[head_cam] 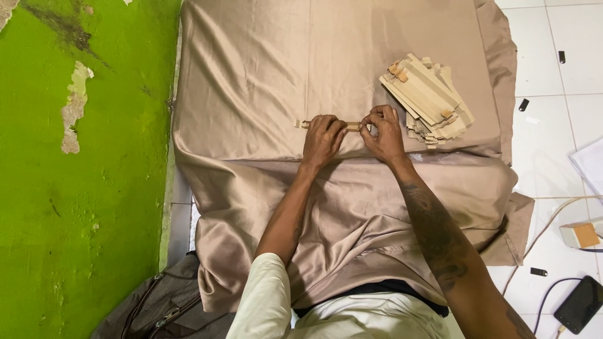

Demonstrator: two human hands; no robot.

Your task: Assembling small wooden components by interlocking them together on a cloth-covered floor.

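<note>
Wooden strip (326, 125), thin and pale, lies crosswise on the tan satin sheet (264, 69), and we see both hands closed on it. Our left hand (322, 139) covers the middle of the strip with its fingers curled down over it, so that only the left end of the strip pokes out beside the knuckles. Our right hand (381, 132) pinches the right end, its fingertips bunched tightly together just beside the left hand; a short stretch of wood shows in the gap between them. To the right of the right hand, near but apart from it, a stack of similar wooden strips (428, 100) rests fanned on the same sheet. Beyond the sheet we note a green wall (75, 188) on the left, and a white tiled floor (546, 75) on the right, where a dark phone (580, 304) lies.
</note>
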